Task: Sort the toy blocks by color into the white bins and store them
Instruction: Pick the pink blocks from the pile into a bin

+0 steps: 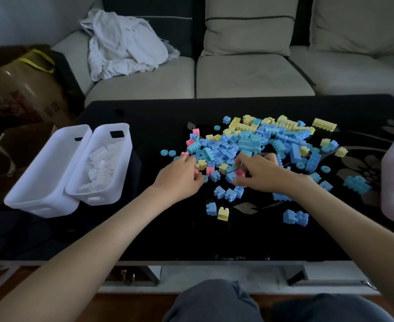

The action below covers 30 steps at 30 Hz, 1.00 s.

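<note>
Pink block (239, 173) pinched in right hand (258, 174), second pink block (196, 172) in curled left hand (179, 176), arms outstretched

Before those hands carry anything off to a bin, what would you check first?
1. Right hand has a firm hold: ok, its fingers pinch a pink block.
2. Left hand holds only pink: cannot tell. A pink piece shows at its fingers, and they hide the rest.
3. Pink bin is ready: ok, it stands open at the table's right edge with pink blocks inside.
4. All pink is out of the pile: not ok, a loose pink block sits at its far left side.
5. A bin is free for the next colour: ok, the empty white bin is beside the bin of white blocks.
</note>
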Tool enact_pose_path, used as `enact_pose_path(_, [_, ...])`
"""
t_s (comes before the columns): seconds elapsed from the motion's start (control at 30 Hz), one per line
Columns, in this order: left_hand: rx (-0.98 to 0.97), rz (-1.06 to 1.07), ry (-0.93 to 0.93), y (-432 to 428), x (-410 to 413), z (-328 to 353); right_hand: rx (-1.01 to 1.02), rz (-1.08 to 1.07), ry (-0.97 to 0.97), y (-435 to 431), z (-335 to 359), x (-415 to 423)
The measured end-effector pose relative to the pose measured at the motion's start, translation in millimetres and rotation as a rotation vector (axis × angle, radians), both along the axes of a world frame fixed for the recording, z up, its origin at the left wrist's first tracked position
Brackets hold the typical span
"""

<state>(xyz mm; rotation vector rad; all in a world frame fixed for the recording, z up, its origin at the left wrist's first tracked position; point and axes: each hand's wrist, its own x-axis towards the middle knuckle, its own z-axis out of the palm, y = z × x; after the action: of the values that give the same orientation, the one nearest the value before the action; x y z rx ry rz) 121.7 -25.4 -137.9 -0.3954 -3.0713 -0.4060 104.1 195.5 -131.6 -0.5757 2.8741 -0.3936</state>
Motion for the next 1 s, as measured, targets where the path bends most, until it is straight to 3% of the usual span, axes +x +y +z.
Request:
enact_pose_path(0.1, [0.084, 0.048, -0.055, 7, -4, 1, -0.053, -0.018, -0.078, -1, -2, -2])
enact_pose_path(0.37, [0.257, 0.056, -0.108, 16, -9, 4, -0.056, 0.000, -0.037, 10, -3, -3])
enact_pose_path(0.63, [-0.040, -0.154, 0.012, 14, -13, -9, -0.024, 0.105, -0.073, 8, -6, 0])
enact_pose_path(0.83, [0.035, -0.107, -0.002, 16, -15, 2, -0.063, 0.034, 0.059, 18, 7, 2])
enact_pose_path(1.0, [-0.052, -0.117, -0.008, 36, -12, 21, -0.097, -0.070, 0.132, 65, 31, 15])
